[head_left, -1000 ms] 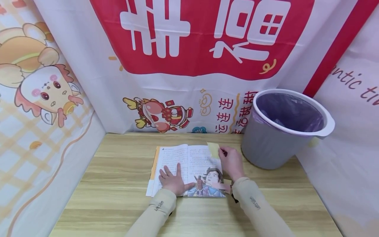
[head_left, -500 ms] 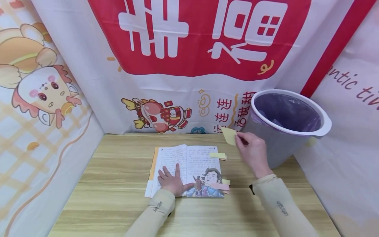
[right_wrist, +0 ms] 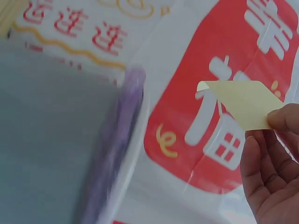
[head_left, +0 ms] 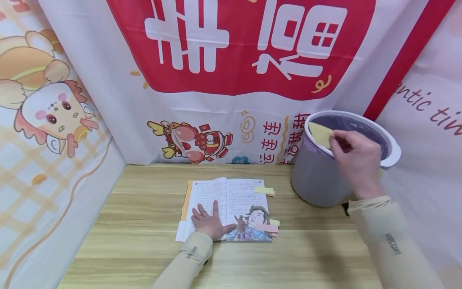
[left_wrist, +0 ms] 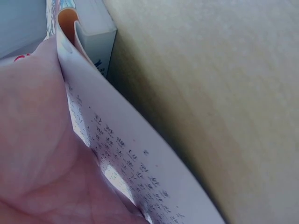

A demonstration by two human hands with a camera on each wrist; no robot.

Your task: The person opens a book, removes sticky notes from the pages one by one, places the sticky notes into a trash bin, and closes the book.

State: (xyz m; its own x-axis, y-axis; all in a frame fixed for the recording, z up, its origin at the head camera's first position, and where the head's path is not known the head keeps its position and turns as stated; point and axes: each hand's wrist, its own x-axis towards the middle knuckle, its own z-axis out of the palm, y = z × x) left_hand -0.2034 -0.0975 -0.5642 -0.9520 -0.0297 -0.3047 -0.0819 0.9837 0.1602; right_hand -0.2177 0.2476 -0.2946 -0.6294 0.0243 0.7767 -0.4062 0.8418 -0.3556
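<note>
An open book (head_left: 245, 196) lies on the table, its right page partly covered by a printed figure. My left hand (head_left: 208, 224) rests on the left page with its fingers spread and straight. In the left wrist view the palm (left_wrist: 37, 140) lies against the printed page (left_wrist: 135, 163). Over the near rim of the grey trash bin (head_left: 317, 180), my right hand (head_left: 357, 156) pinches a yellow sticky note (head_left: 320, 134) between thumb and fingers. The right wrist view shows the sticky note (right_wrist: 245, 102) slightly curled at its far corner, beside the bin (right_wrist: 51, 135).
Yellow sticky tabs (head_left: 264, 190) and a pink tab (head_left: 267, 228) stick out from the book's right edge. A purple liner (head_left: 368, 126) lines the bin. Printed cloth (head_left: 202, 104) hangs behind the wooden table (head_left: 144, 224).
My right hand has carried the yellow sticky note from above the book's right page rightward to the bin. The yellow tabs there are uncovered. My left hand has stayed on the page.
</note>
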